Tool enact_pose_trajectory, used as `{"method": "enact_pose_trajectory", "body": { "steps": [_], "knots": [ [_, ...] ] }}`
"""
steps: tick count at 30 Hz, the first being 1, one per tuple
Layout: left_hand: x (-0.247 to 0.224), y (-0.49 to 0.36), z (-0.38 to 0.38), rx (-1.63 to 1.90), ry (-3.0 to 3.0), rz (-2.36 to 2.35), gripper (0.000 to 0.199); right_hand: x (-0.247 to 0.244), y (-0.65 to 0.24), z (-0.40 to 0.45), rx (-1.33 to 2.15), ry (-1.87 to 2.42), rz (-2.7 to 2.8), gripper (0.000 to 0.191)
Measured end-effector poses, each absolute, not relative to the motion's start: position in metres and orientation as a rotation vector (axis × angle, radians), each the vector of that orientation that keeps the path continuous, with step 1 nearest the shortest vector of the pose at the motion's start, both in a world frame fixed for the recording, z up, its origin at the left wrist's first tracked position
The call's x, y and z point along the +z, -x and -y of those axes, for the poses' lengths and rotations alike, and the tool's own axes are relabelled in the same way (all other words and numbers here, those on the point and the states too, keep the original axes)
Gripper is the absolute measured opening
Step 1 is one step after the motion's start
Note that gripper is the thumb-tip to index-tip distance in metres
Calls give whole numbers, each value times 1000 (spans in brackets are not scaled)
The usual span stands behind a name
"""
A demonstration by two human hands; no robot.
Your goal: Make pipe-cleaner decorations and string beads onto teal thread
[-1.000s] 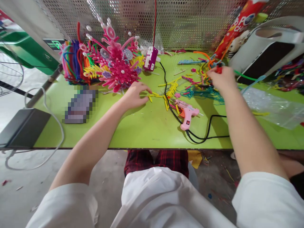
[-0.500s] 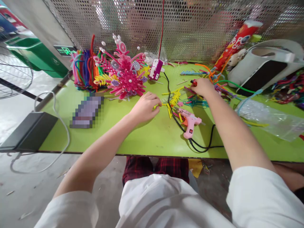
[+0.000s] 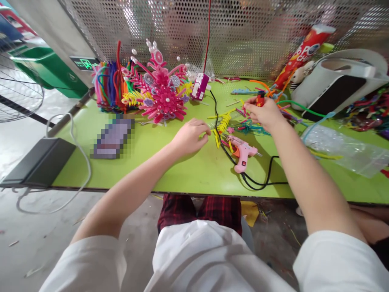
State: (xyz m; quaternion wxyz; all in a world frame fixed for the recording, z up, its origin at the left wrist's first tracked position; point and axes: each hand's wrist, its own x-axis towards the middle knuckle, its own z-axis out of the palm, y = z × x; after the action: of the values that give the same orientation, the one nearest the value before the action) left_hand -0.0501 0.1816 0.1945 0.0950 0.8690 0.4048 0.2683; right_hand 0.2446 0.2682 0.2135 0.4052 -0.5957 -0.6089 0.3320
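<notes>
My right hand (image 3: 264,113) is closed round a small red lighter (image 3: 260,99) with a black top, raised over the loose craft pieces. A tiny bit of yellow shows by its fingertips; whether it is held I cannot tell. My left hand (image 3: 192,137) hovers low over the table, fingers loosely bent, thumb apart, with nothing visible in it. Just right of it lie yellow pipe-cleaner sprigs (image 3: 224,122). A pink hot glue gun (image 3: 242,152) rests on its side between my hands. Behind stands a pink pipe-cleaner flower ornament (image 3: 166,99) with pearls.
A black cord (image 3: 216,109) runs from the purple-and-white power adapter (image 3: 199,86). Bundled pipe cleaners (image 3: 106,87) stand at back left, near a blurred-out rectangle (image 3: 112,139). On the right are a red snack tube (image 3: 304,54), a grey-white container (image 3: 334,87) and a plastic bag (image 3: 346,152).
My right hand has risen, turning the lighter upright. The yellow piece at my left fingertips no longer shows there; that hand has shifted slightly right. The view has tilted a little.
</notes>
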Motion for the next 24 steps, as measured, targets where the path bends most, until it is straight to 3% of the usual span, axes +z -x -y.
{"method": "enact_pose_trajectory", "body": {
  "steps": [3,9,20,24],
  "knots": [
    [193,49,-181,801,-2538,-1206,24,217,-231,-257,971,1438,1462,15],
    [187,51,-186,808,-2516,-1234,23,208,-225,-258,701,1466,1688,16],
    [180,59,-199,889,-2391,-1338,22,218,-259,-245,718,1478,1562,10],
    [175,57,-202,902,-2335,-1396,20,239,-273,-235,778,1669,1934,16]
  ]
}}
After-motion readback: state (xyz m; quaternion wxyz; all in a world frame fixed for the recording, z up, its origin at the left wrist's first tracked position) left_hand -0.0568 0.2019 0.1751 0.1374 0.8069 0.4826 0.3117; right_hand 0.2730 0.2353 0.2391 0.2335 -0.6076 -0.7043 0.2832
